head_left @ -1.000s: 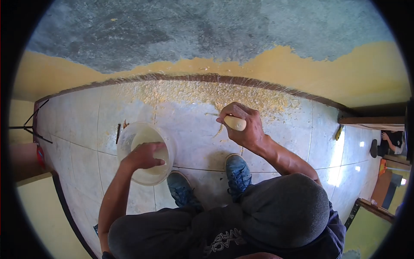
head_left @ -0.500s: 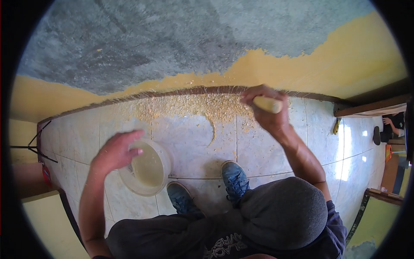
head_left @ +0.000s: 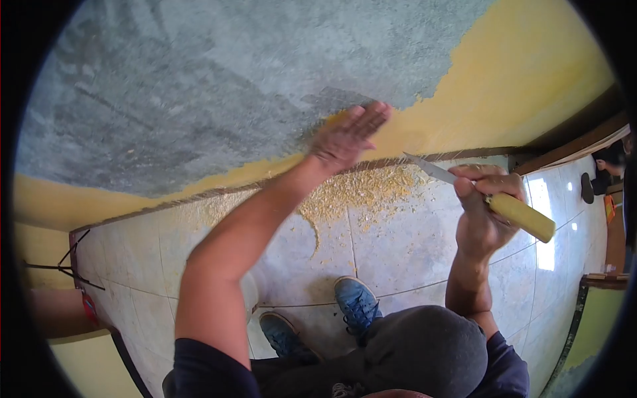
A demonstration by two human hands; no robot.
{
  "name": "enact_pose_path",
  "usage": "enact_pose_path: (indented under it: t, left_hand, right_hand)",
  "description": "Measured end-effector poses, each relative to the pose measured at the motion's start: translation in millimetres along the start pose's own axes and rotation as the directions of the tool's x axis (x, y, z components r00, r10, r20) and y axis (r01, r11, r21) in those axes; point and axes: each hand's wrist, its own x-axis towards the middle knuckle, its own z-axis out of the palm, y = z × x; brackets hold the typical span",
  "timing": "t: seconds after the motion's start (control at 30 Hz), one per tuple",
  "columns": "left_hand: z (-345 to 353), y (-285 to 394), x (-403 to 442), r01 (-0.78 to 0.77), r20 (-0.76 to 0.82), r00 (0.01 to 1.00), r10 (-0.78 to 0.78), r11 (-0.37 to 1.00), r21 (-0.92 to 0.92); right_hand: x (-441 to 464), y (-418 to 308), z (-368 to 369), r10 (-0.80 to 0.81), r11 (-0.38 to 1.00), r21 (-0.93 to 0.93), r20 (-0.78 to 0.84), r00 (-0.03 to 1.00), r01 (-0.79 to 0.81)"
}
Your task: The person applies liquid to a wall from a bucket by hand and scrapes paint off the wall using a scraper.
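Observation:
My right hand (head_left: 488, 199) is wrapped round the yellow handle of a scraper (head_left: 524, 215). Its metal blade points left, towards the foot of the wall. My left hand (head_left: 352, 136) reaches across to the wall (head_left: 232, 86), fingers stretched out and slightly blurred, at the border between bare grey plaster and yellow paint; whether it touches the surface I cannot tell. Paint flakes (head_left: 361, 192) lie heaped on the floor below, along the skirting (head_left: 451, 154). Behind my left arm, a pale bucket (head_left: 252, 292) is almost wholly hidden.
Both my shoes (head_left: 355, 302) stand on the glossy tiled floor (head_left: 411, 259). A thin black stand (head_left: 66, 268) is at the left edge. At the far right, beyond a wooden frame (head_left: 577, 149), part of another person (head_left: 607, 172) shows.
My left hand has swung from above the bucket up to the wall. My right hand has moved right with the scraper, whose blade now shows. The view has shifted.

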Motion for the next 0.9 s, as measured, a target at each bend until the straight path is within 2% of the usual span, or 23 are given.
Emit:
enact_pose_path:
  t: [0.03, 0.1, 0.2, 0.3, 0.37, 0.43, 0.47, 0.5, 0.53, 0.57, 0.6, 0.63, 0.7, 0.77, 0.8, 0.83, 0.87, 0.9]
  left_hand:
    - [4, 21, 11, -0.006, -0.006, 1.000, 0.006, 1.000, -0.004]
    - [7, 55, 25, -0.117, 0.086, 0.990, 0.109, 0.989, 0.087]
    - [6, 69, 33, -0.165, 0.063, 0.985, 0.158, 0.976, 0.140]
    - [22, 35, 1, -0.177, -0.004, 0.984, 0.181, 0.967, 0.183]
    - [10, -15, -41, -0.240, 0.067, 0.970, 0.234, 0.964, 0.113]
    - [-9, -55, -81, -0.173, 0.142, 0.977, 0.161, 0.982, 0.077]
    - [-15, -71, -99, -0.108, 0.131, 0.987, 0.091, 0.986, 0.129]
    - [-19, -85, -115, -0.040, 0.119, 0.993, 0.019, 0.984, 0.176]
    - [-24, -102, -126, 0.047, 0.126, 0.990, -0.055, 0.997, 0.062]
    - [-33, -117, -131, 0.138, 0.142, 0.981, -0.129, 0.989, -0.058]
    - [-42, -138, -121, 0.191, 0.000, 0.982, -0.191, 0.980, -0.056]
    - [-52, -167, -103, 0.246, -0.142, 0.957, -0.252, 0.968, -0.057]
    - [-89, -214, -66, 0.251, -0.266, 0.931, -0.251, 0.967, -0.034]
    - [-111, -249, -33, 0.240, -0.405, 0.882, -0.242, 0.969, -0.055]
    - [-115, -262, -21, 0.220, -0.471, 0.854, -0.219, 0.974, -0.055]
    - [-102, -278, -18, 0.236, -0.476, 0.848, -0.233, 0.970, -0.054]
    - [-81, -297, -16, 0.277, -0.580, 0.801, -0.148, 0.950, 0.141]
    - [-80, -302, -11, 0.331, -0.656, 0.754, -0.044, 0.887, 0.321]
  right_hand:
    - [2, -3, -4, 0.017, 1.000, 0.023, -0.005, 1.000, -0.017]
    - [4, -5, -8, 0.066, 0.995, 0.079, -0.001, 0.998, -0.065]
    - [1, -2, -4, 0.089, 0.987, 0.136, -0.007, 0.996, -0.087]
    - [-6, 9, -1, 0.151, 0.980, 0.127, 0.008, 0.988, -0.151]
    - [-9, 13, 0, 0.151, 0.985, 0.084, 0.027, 0.988, -0.153]
    - [-10, 20, 5, 0.083, 0.997, 0.002, 0.039, 0.996, -0.083]
    - [-7, 26, 7, 0.078, 0.997, 0.004, 0.040, 0.996, -0.078]
    - [-3, 32, 8, -0.024, 0.990, -0.135, 0.133, 0.991, 0.042]
    - [1, 36, 10, -0.106, 0.951, -0.260, 0.240, 0.965, 0.170]
    - [6, 36, 15, -0.103, 0.942, -0.282, 0.272, 0.957, 0.181]
    - [14, 36, 22, -0.094, 0.941, -0.286, 0.288, 0.953, 0.180]
    - [24, 37, 30, -0.149, 0.930, -0.276, 0.325, 0.934, 0.245]
    - [39, 48, 49, -0.201, 0.913, -0.263, 0.379, 0.903, 0.313]
    - [45, 72, 68, -0.286, 0.918, -0.155, 0.381, 0.879, 0.366]
    - [39, 79, 73, -0.295, 0.913, -0.152, 0.394, 0.871, 0.378]
    - [33, 85, 77, -0.207, 0.931, -0.184, 0.443, 0.873, 0.314]
    - [29, 88, 80, -0.115, 0.943, -0.222, 0.485, 0.867, 0.249]
    - [28, 85, 81, -0.144, 0.916, -0.252, 0.524, 0.839, 0.314]
